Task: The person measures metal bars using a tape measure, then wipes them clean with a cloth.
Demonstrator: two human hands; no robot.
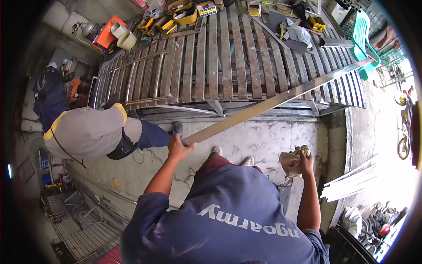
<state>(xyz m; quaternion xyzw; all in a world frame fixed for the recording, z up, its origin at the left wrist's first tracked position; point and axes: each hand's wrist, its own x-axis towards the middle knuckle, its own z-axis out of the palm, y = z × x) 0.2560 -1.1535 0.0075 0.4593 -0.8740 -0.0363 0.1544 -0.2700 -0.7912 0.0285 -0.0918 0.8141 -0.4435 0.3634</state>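
Observation:
My left hand point(178, 148) is closed around the near end of a long metal bar point(263, 105). The bar slants up to the right across the front edge of a slatted metal workbench point(226, 66), its far end close to a green plastic chair point(361, 37). On my right side, my right hand point(306, 163) grips a crumpled tan cloth point(290, 163), held away from the bar. The fingers of that hand are bunched at the cloth's upper edge.
A co-worker point(88, 132) in a grey and yellow shirt bends at the bench's left end. Yellow bins point(185, 15) and loose tools sit along its back. Metal rods point(351, 180) stick out at right, and a wire rack point(74, 220) stands at lower left.

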